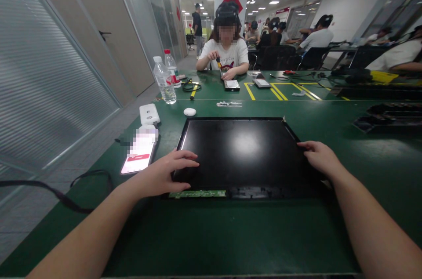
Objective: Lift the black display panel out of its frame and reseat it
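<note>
A black display panel (pixel 244 151) lies on the green table in front of me, glossy, with a ceiling light mirrored in it. Along its near edge runs a narrow green circuit board (pixel 198 193). My left hand (pixel 174 170) rests over the panel's left edge, fingers spread and thumb apart near the circuit board. At the opposite side, my right hand (pixel 318 158) grips the right edge, its fingers closed around the rim and partly hidden.
Left of the panel lie a lit phone (pixel 140 151), a white power bank (pixel 149 114) and a white earbud case (pixel 190 112). Two bottles (pixel 165 81) stand behind. Across the table a person (pixel 227 50) works on a hard drive (pixel 231 85). Dark frame parts (pixel 389 116) lie right.
</note>
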`<state>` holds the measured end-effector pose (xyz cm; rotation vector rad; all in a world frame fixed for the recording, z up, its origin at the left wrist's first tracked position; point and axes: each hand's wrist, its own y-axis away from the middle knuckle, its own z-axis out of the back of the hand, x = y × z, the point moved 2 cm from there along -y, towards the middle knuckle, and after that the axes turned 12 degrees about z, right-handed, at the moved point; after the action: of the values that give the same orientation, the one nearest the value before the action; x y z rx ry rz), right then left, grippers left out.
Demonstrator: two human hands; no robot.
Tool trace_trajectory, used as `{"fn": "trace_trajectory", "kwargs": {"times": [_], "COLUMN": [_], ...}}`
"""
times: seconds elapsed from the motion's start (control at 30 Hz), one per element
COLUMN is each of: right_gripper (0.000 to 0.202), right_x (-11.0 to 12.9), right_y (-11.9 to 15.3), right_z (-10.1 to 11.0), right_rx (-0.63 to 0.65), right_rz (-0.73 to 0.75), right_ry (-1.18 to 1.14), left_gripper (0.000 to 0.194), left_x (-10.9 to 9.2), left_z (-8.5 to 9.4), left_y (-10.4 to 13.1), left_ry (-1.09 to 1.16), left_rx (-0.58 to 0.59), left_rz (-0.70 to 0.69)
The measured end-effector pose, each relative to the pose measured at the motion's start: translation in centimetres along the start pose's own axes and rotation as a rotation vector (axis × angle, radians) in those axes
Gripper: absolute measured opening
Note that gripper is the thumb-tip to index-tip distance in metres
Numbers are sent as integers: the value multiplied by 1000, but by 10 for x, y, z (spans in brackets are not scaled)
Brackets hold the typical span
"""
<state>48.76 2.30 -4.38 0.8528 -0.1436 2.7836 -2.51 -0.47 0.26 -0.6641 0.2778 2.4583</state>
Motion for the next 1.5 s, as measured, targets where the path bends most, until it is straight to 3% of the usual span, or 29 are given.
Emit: {"fn": "trace_trajectory", "kwargs": {"times": [0.47,0.77,1.5], "right_gripper": [53,54,54], "right_x": [4,4,-3], "right_y": [2,3,0], "right_z": [1,2,2], "right_rx": [-18,-10,-10], "right_rz": [21,17,6], "right_ry": [35,55,-8], "left_gripper": [42,44,44], "left_x": [-4,-3,2], "left_z": [0,0,-8], "left_y": [0,1,-2], "left_ry": [-22,-13,-56], "left_rx": [1,24,-44], "left_rz": [-30,21,13]}}
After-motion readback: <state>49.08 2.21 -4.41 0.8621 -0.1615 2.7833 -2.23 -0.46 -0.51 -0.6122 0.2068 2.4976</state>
